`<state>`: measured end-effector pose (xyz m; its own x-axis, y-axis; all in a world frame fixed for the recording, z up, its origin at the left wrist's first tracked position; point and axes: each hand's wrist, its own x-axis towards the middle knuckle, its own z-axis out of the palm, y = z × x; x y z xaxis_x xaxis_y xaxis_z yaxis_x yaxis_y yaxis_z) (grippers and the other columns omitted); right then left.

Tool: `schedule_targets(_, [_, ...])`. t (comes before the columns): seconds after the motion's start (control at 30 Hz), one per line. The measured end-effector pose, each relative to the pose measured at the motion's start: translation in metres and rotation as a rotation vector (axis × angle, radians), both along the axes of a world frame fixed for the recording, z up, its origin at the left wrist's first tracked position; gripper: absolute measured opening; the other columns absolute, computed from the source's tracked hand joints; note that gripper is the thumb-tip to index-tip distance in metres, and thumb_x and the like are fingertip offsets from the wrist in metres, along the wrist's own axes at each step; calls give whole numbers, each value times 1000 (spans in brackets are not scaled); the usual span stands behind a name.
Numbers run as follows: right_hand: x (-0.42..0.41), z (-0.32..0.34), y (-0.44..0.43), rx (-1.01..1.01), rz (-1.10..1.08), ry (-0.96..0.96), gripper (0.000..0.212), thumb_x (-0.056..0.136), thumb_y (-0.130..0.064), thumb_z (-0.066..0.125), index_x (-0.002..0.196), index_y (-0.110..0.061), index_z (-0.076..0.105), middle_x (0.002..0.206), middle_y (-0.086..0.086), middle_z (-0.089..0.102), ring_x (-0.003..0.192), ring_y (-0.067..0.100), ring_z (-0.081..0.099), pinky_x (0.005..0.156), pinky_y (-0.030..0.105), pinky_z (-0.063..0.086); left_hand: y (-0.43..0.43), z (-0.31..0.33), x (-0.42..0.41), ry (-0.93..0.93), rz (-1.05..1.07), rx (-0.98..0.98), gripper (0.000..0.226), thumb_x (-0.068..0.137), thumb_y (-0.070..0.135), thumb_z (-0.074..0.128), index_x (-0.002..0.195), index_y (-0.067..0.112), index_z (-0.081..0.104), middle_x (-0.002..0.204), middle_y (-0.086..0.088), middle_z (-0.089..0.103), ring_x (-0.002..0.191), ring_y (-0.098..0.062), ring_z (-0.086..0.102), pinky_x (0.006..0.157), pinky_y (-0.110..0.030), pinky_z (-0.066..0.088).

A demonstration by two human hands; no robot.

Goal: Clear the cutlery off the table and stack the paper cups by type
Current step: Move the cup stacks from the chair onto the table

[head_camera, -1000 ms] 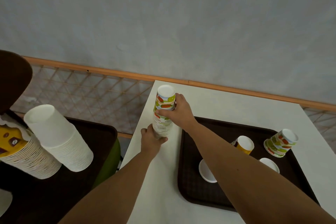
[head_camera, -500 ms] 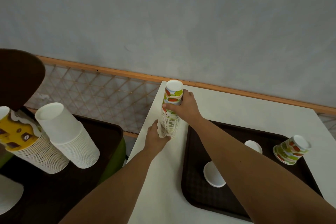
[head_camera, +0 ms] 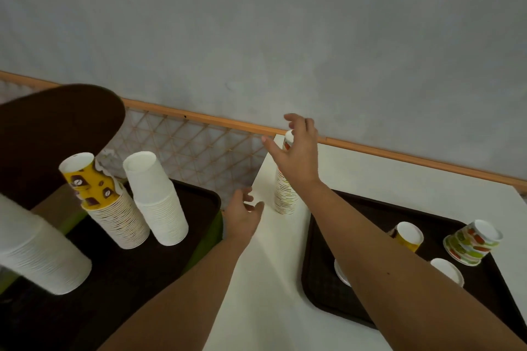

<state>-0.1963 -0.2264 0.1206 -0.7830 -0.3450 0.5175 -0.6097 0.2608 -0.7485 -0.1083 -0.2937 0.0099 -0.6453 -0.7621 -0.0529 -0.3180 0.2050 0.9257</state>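
Patterned cups (head_camera: pixel 470 242) sit on the tray (head_camera: pixel 322 279), right of both hands, my right arm nearer. Farther out, left hand (head_camera: pixel 242 215) open beside the upright patterned stack (head_camera: pixel 285 196) on the table; right hand (head_camera: pixel 299 157) spread at its top, holding nothing.

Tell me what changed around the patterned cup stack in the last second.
Both hands let go: the right hand opened and came off the patterned cup stack, fingers spread; the left hand drew back from its base. The stack stayed upright on the table.
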Motion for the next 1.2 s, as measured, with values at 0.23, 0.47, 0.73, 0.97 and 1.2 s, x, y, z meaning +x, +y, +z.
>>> schedule_targets(0.23, [49, -2, -49, 141, 352, -139, 53, 78, -26, 75, 123, -9, 52, 126, 7, 46, 106, 13, 46, 91, 25, 42, -20, -12, 68, 85, 180, -89, 24, 80, 8, 68, 101, 9, 59, 84, -5, 61, 76, -16, 56, 70, -24, 44])
schedule_targets(0.47, [93, -3, -102, 261, 557, -274, 77, 78, -31, 75, 142, -27, 32, 142, 7, 34, 129, 22, 39, 106, 39, 39, -64, -32, 123, -42, 401, -155, 35, 76, 22, 76, 98, 11, 51, 91, -5, 55, 89, -23, 58, 73, -29, 52])
schedule_targets(0.73, [127, -11, -153, 282, 558, -411, 106, 72, -28, 81, 150, -23, 9, 151, 6, 31, 138, 23, 31, 110, 38, 31, -105, -51, 146, -224, 366, -29, 90, 69, 29, 81, 140, 6, 30, 143, -14, 34, 134, -31, 32, 108, -44, 33])
schedule_targets(0.97, [130, -15, -165, 327, 503, -308, 68, 80, -29, 73, 137, -18, 38, 137, 4, 45, 121, 19, 43, 88, 26, 37, -119, -70, 137, -154, 231, 64, 92, 68, 23, 82, 141, 9, 29, 145, -10, 38, 136, -28, 34, 111, -40, 31])
schedule_targets(1.2, [116, -16, -153, 326, 494, -371, 64, 79, -30, 73, 134, -23, 41, 132, 2, 47, 112, 15, 43, 87, 28, 40, -128, -74, 123, -101, 233, 67, 89, 63, 15, 85, 136, 9, 35, 134, -10, 47, 128, -29, 44, 105, -44, 39])
